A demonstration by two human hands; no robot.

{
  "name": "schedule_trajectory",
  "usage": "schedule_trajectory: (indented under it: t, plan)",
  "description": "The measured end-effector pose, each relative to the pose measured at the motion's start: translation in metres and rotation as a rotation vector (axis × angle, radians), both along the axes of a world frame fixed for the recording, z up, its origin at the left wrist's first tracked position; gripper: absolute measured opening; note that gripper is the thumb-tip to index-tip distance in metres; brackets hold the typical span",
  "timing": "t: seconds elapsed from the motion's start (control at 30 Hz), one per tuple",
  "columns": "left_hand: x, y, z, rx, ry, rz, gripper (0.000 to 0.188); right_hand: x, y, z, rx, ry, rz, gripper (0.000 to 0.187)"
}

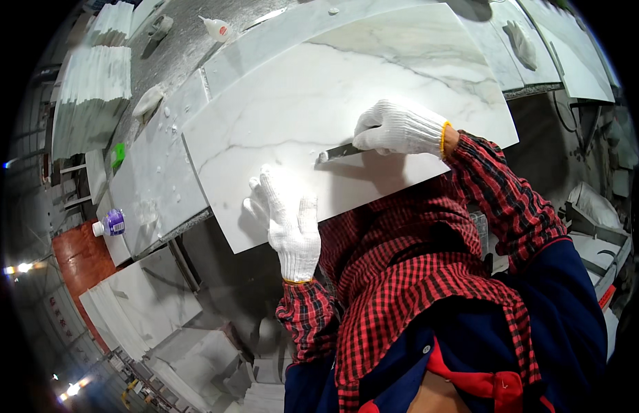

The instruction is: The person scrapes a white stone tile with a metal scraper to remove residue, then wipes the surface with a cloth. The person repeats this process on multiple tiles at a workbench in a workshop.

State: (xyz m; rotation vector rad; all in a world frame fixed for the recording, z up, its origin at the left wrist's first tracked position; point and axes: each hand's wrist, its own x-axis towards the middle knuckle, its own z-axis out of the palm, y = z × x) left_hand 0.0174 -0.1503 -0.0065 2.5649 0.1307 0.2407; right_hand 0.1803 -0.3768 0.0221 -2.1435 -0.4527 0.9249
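A large white marble slab with grey veins lies in front of me. My right hand, in a white knit glove with a yellow cuff edge, is closed around a flat metal scraper. Its handle end is hidden in the glove. A small white lump shows at the scraper's tip, which is at or just over the slab's surface; whether it touches I cannot tell. To the left, my left hand, gloved the same way, rests on the slab near its front edge with fingers stretched out, holding nothing.
The slab rests on a bench topped with grey stone pieces. A white squeeze bottle and a whitish cloth-like lump are at the back left. A purple-labelled bottle stands at the left. Stacked slabs rise beyond.
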Motion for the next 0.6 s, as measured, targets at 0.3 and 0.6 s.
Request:
schedule_trajectory:
  t: [0.3, 0.6]
  plan:
    - [0.026, -0.025, 0.000, -0.024, 0.055, -0.170, 0.073, -0.002, 0.002, 0.002, -0.052, -0.048, -0.026, 0.032]
    - [0.002, -0.014, 0.009, -0.151, 0.026, -0.041, 0.070, -0.001, -0.007, 0.000, -0.006, -0.009, -0.054, 0.031]
